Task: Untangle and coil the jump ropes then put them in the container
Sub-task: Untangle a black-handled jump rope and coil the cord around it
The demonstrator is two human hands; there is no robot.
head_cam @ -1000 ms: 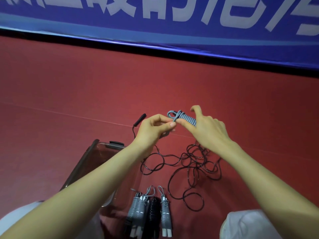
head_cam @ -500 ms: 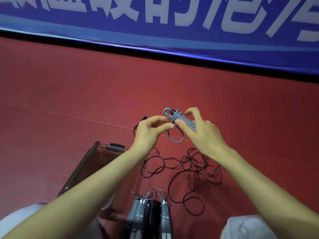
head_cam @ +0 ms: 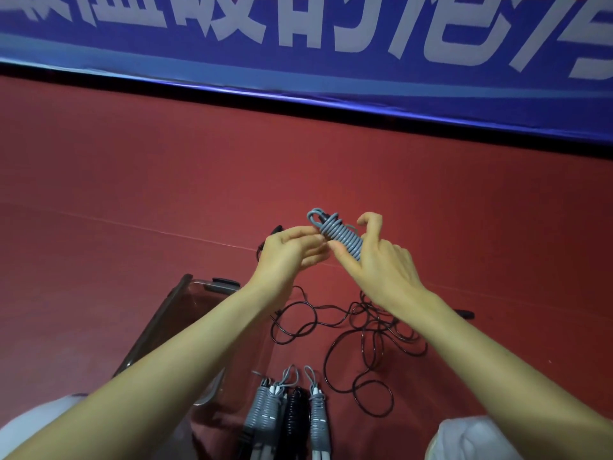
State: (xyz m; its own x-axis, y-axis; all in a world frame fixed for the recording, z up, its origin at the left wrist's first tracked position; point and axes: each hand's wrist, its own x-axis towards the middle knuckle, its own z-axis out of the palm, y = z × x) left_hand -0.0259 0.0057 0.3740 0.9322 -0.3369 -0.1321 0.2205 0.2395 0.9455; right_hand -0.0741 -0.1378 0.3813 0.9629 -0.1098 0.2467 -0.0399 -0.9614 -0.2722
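I hold a grey jump rope (head_cam: 341, 239), wound into a tight coil round its handles, above the red floor. My right hand (head_cam: 384, 267) grips the coil from below with the thumb lifted. My left hand (head_cam: 292, 254) pinches at the coil's near end. A black jump rope (head_cam: 365, 330) lies tangled on the floor under my hands, one handle (head_cam: 464, 314) at the right. A clear container (head_cam: 166, 320) stands at lower left, partly behind my left forearm.
Several coiled ropes (head_cam: 288, 413), grey and one black, lie side by side near the bottom edge, next to the container. A blue banner (head_cam: 298, 44) runs along the far edge of the floor. My white-clad knees show in both bottom corners.
The loose grey loop that hung below the coil half a second ago has been drawn in tight. Both hands have shifted slightly, and my right thumb has lifted off the coil.
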